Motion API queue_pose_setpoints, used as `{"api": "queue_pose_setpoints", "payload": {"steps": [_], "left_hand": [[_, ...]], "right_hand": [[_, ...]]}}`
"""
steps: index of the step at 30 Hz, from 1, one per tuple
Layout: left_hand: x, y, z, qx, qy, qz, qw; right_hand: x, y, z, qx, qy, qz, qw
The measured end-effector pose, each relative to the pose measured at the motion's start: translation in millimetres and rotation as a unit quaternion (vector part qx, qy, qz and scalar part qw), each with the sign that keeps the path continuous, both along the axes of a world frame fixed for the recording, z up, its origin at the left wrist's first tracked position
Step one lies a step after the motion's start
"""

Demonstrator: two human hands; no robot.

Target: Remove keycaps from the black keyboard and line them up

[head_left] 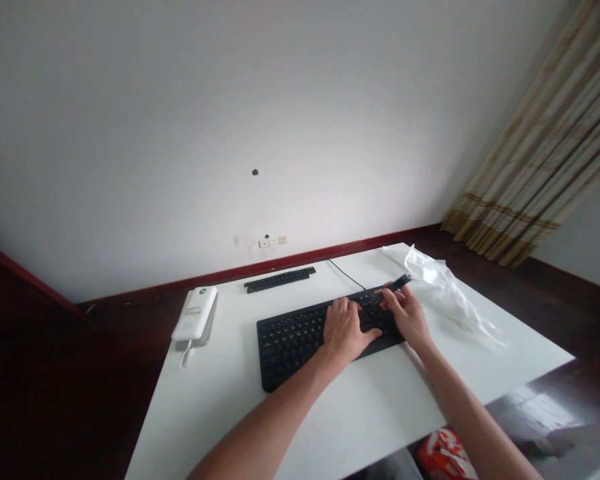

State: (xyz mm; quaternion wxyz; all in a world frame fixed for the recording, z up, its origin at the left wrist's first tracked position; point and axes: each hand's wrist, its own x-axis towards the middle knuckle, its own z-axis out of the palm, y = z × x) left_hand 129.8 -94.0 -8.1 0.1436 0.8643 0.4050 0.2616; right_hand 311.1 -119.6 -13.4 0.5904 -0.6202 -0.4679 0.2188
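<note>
Clock: we set its centre on the black computer keyboard [293,343], with 12 toward the white wall [360,133].
Keyboard: lies flat on the white table [220,407], its long side running roughly from 8 to 2; rows of keys plain at the 9 o'clock end, the rest partly hidden under our hands.
Left hand: our left hand [341,333] lies over the middle of the keys, palm down, fingers forward and fairly close, thumb spread away toward 3.
Right hand: our right hand [410,320], at the 2 to 3 o'clock end, pinches a narrow black piece [403,283] between thumb and fingers; too blurred for us to name it, and we cannot tell whether it touches the keys.
Cord: thin black cord [347,273], leading from the keyboard's back edge toward 12.
Key strip: notched black strip of key shapes [280,280], flat at 11, apart from the keyboard.
Power bank: white power bank [196,313] at 9 to 10, on a flat grey slab [211,325]; short white cable [185,357] at its near end.
Plastic: crumpled clear bag [447,290] at 2, over the table's edge.
Packet: red-and-white packet [443,453] at 4 to 5, below table level.
Sockets: wall sockets [283,240], 11.
Curtain: striped, gold-hemmed curtain [535,153], 1 to 2.
</note>
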Motion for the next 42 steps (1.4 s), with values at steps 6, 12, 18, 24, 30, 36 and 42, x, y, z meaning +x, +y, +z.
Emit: {"api": "queue_pose_setpoints", "payload": {"steps": [6,12,18,24,30,36,42], "left_hand": [[-0.9,1.1,-0.9,-0.007,-0.006,-0.001,1.0],[-1.9,1.8,-1.8,-0.003,-0.011,-0.001,1.0],[-3.7,2.4,-0.6,-0.007,-0.007,-0.007,1.0],[-4.9,-0.1,0.9,0.0,-0.005,0.003,1.0],[-6.1,-1.9,2.9,0.02,0.014,-0.002,1.0],[-8.6,-0.5,4.1,0.015,0.012,-0.014,1.0],[-12.2,1.7,2.2,0.022,-0.012,-0.031,0.999]], "right_hand": [[2.4,3.3,-5.6,-0.019,-0.023,0.02,0.999],[-4.7,0.9,-5.0,-0.031,-0.026,0.034,0.999],[-11.8,1.3,2.4,-0.052,-0.053,0.064,0.995],[-11.0,4.5,16.2,-0.118,-0.015,0.076,0.99],[-27.9,4.6,37.0,-0.148,-0.239,0.066,0.957],[-32.3,2.3,42.3,-0.16,-0.278,0.069,0.945],[-23.3,-15.9,20.0,-0.098,-0.177,0.075,0.976]]}}
